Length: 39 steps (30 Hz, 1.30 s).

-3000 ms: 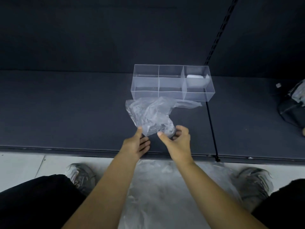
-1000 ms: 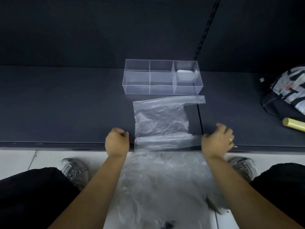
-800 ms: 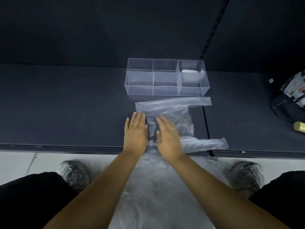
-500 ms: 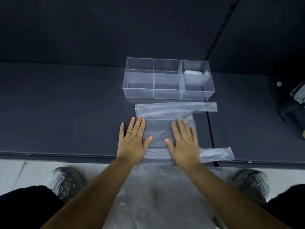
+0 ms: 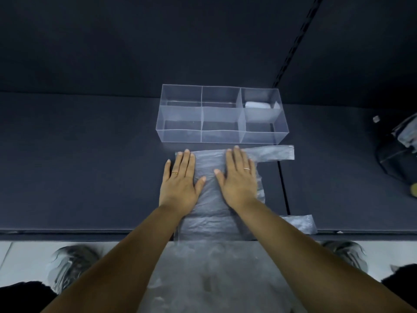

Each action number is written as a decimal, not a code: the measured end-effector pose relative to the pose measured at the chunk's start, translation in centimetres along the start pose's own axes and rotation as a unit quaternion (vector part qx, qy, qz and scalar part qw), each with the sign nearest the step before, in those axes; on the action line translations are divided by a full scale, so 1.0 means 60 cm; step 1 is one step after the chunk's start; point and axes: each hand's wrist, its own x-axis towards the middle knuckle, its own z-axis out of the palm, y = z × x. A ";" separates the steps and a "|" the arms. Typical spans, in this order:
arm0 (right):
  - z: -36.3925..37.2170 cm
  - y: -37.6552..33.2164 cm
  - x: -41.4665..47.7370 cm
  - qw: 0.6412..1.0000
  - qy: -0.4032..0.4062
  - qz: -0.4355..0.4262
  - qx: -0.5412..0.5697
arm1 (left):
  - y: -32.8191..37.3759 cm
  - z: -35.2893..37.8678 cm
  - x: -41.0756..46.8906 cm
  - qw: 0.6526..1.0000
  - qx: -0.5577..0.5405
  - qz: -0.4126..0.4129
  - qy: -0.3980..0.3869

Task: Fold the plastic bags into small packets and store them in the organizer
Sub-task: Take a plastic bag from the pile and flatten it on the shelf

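Note:
A clear plastic bag (image 5: 209, 199) lies spread flat on the dark shelf, its two handles pointing right at the far and near ends. My left hand (image 5: 179, 180) presses flat on the bag's left edge, fingers straight. My right hand (image 5: 239, 179) lies flat on the bag's right part, fingers reaching its far edge. Just beyond the bag stands the clear organizer (image 5: 222, 136) with several compartments. A folded white packet (image 5: 257, 105) sits in its far right compartment.
More clear plastic (image 5: 214, 279) lies in a heap on the floor below the shelf edge, between my shoes. A dark bag (image 5: 397, 152) and a yellow item (image 5: 413, 188) sit at the shelf's right end. A slotted upright (image 5: 293, 41) runs up the back wall.
The crumpled bag was spread out flat on the shelf. Both hands went from gripping it to lying flat, then slid away from me toward its far edge.

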 end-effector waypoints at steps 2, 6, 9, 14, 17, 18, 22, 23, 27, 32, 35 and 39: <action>0.000 0.061 -0.005 0.999 0.018 0.043 -0.022 | -0.007 0.006 -0.002 1.000 0.010 0.012 0.005; -0.021 0.169 -0.012 0.988 0.045 0.139 -0.041 | -0.009 0.003 -0.003 1.000 0.019 0.013 -0.010; -0.047 0.197 -0.019 0.980 0.044 0.192 -0.035 | -0.005 -0.015 -0.007 0.999 0.006 0.006 -0.037; -0.055 0.099 -0.104 0.989 0.108 -0.052 0.090 | -0.001 -0.023 -0.120 0.973 -0.062 0.204 0.091; -0.017 0.031 -0.201 0.976 0.009 -0.188 0.114 | -0.011 -0.005 -0.198 0.961 0.006 0.274 0.028; -0.004 0.021 -0.221 0.974 -0.002 -0.208 0.084 | -0.014 -0.001 -0.210 0.962 0.032 0.271 0.033; 0.006 0.012 -0.242 0.986 0.042 -0.144 0.069 | -0.017 -0.014 -0.220 0.948 -0.009 0.279 0.150; 0.003 0.014 -0.243 0.985 0.063 -0.141 0.080 | -0.016 -0.022 -0.222 0.946 -0.023 0.281 0.161; -0.013 0.037 -0.248 0.976 0.124 -0.161 0.081 | -0.017 -0.067 -0.224 0.967 -0.160 0.183 0.080; -0.085 0.109 -0.209 0.974 -0.040 -0.040 0.221 | -0.059 -0.128 -0.183 0.911 -0.380 -0.068 -0.145; -0.134 0.153 -0.181 0.922 -0.148 0.007 0.357 | -0.095 -0.155 -0.163 0.874 -0.431 -0.136 -0.176; -0.166 0.195 -0.149 0.893 -0.167 0.057 0.415 | -0.123 -0.164 -0.133 0.824 -0.505 -0.195 -0.167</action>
